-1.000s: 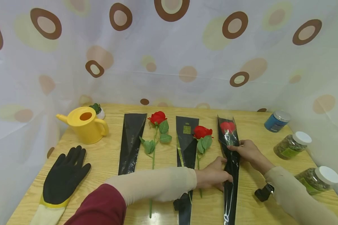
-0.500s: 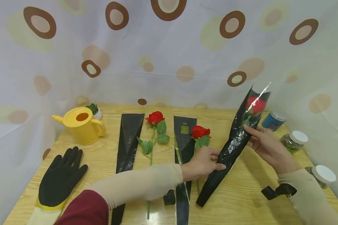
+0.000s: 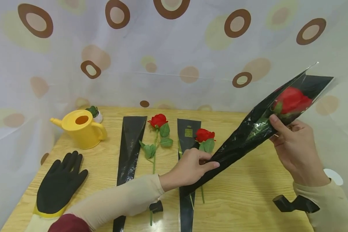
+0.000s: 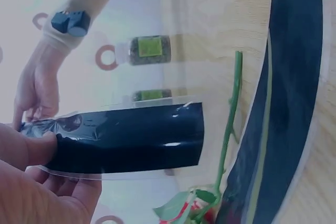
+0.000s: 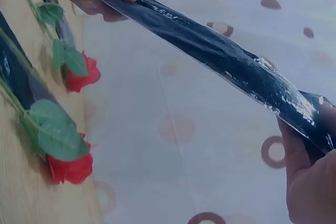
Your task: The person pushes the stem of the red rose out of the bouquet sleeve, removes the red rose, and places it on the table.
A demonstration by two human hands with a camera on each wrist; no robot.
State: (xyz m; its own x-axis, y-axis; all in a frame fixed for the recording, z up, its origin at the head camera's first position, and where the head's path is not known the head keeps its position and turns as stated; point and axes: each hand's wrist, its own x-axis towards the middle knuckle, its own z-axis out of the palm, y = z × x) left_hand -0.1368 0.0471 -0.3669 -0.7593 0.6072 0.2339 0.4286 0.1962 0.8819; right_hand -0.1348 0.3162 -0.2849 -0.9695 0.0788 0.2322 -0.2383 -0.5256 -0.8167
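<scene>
Both hands hold a red rose (image 3: pixel 293 100) in a black flower sleeve (image 3: pixel 238 144), raised and tilted above the table, flower end up to the right. The right hand (image 3: pixel 300 153) grips it just below the bloom, thumb on the clear front. The left hand (image 3: pixel 188 169) pinches the narrow lower part between thumb and fingers; the sleeve's flat black end (image 4: pixel 157 137) sticks out past this hand in the left wrist view. Below lie two loose roses, one rose (image 3: pixel 158 121) beside a black sleeve (image 3: pixel 132 141), the other rose (image 3: pixel 205 135) beside a second sleeve (image 3: pixel 194 124).
At the left of the wooden table are a yellow watering can (image 3: pixel 85 130), a small potted succulent (image 3: pixel 97 116) and a black-palmed work glove (image 3: pixel 61 183). Jars (image 4: pixel 150 49) with green labels stand on the right side. A patterned curtain (image 3: pixel 162 48) hangs behind.
The sleeved rose has been lifted off the table, brought closer and tilted to the right. The right hand rises with it; the left has moved left along with the lower end.
</scene>
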